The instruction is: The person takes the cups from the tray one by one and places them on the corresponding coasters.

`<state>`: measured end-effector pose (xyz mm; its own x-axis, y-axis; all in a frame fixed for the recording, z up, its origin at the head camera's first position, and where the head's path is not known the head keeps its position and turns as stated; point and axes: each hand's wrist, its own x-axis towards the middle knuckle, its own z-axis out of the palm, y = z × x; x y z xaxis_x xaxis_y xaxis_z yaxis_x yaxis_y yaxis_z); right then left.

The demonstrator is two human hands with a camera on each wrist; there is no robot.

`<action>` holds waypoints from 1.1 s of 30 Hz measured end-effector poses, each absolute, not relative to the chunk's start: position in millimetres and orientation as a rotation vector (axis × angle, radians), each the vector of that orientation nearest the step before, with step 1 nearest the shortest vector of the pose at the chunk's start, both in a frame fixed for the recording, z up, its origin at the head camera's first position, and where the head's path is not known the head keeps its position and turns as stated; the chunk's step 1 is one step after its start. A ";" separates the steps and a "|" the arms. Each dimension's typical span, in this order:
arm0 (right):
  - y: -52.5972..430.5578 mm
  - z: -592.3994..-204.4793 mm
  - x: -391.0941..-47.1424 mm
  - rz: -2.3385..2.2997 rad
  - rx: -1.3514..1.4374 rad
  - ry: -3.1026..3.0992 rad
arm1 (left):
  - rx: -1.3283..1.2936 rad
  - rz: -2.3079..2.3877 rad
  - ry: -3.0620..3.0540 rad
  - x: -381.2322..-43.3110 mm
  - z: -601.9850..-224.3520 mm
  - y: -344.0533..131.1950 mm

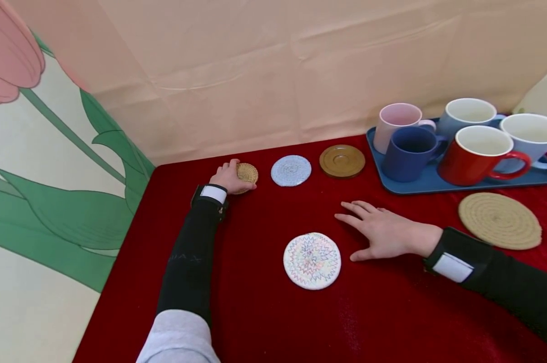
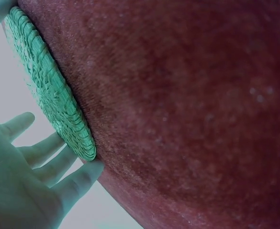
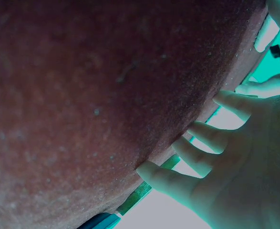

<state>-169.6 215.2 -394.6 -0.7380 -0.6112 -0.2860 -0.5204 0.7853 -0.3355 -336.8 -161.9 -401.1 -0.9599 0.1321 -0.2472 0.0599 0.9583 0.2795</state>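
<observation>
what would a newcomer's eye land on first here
Probably the blue tray at the far right, crowded with five mugs, the red mug being the boldest. Next, perhaps, the white zigzag-patterned coaster on the red cloth, beside the outspread right hand. Toward the cloth's far left corner, the left hand grips a small woven coaster.

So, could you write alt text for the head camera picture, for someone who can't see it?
A person's left hand grips a small woven coaster at the back left of a red-covered table. The right hand, fingers spread, is beside a zigzag-patterned coaster. At the back right, a blue tray holds five mugs.
</observation>
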 end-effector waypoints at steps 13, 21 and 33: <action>212.8 -397.1 -168.7 -0.342 -0.871 2.595 | 0.243 0.416 2.850 -321.8 -399.0 -175.8; 211.4 -397.1 -169.8 -0.319 -0.861 2.614 | 0.511 0.358 2.832 -261.0 -391.6 -180.9; 214.5 -397.5 -171.3 -0.322 -0.854 2.619 | 1.113 0.310 2.657 -183.8 -382.4 -117.4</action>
